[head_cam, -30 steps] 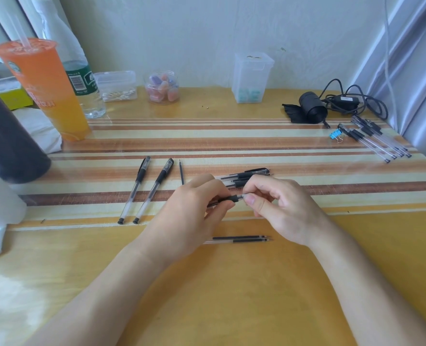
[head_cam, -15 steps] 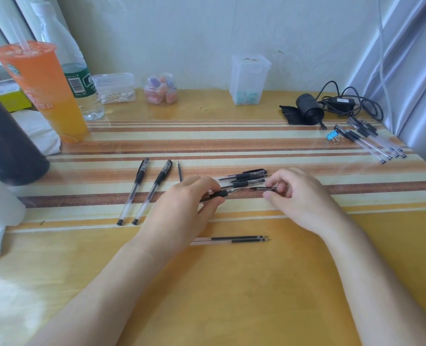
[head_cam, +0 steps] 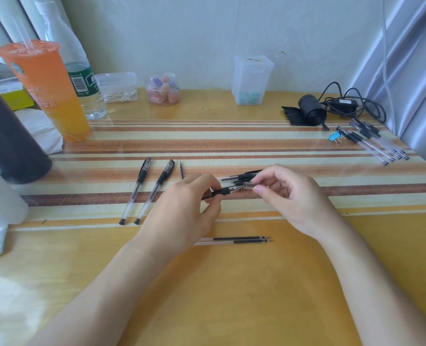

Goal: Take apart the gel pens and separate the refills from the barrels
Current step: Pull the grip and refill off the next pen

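Centre of frame: left hand (head_cam: 182, 213) grips a pen (head_cam: 222, 192) by its black grip. Right hand (head_cam: 291, 198) pinches a clear part (head_cam: 250, 185) at the pen's tip end; which part, cannot tell. Just behind lies a pile of pens (head_cam: 241, 175). 2 refills (head_cam: 234, 239) lie on the counter (head_cam: 231, 295) below the hands. Back row, left to right: cup (head_cam: 47, 91) w/ orange drink & straw, bottle (head_cam: 83, 81), flat box (head_cam: 118, 87) w/ cotton swabs, jar (head_cam: 163, 89) w/ pastel pieces, tall box (head_cam: 251, 78) w/ pale blue items at the bottom.

Lettering on the orange cup (head_cam: 47, 101) and bottle label (head_cam: 82, 82) is unreadable.
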